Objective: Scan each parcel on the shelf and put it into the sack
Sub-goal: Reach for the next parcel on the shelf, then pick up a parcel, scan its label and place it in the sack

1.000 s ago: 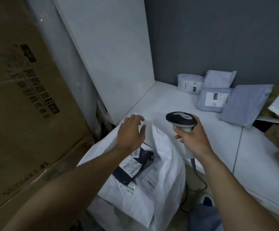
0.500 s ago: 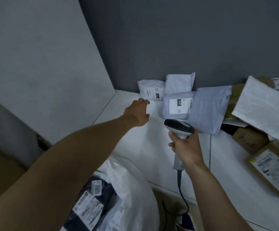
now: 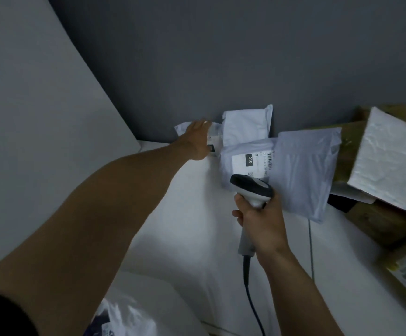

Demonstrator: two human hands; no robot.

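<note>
With the sack (image 3: 126,318) beneath the left forearm, the left hand (image 3: 197,139) lies flat, uncurled, on the small parcel (image 3: 216,132), which could slip ungripped, while the right hand (image 3: 261,224) clasps the scanner (image 3: 251,190) facing a neighbouring parcel (image 3: 243,163), risking a wrong scan.

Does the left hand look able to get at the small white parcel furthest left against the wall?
Probably yes. The left hand lies on that parcel, with bare shelf beneath the arm and nothing across its path. Whether the fingers grip it is unclear.
</note>
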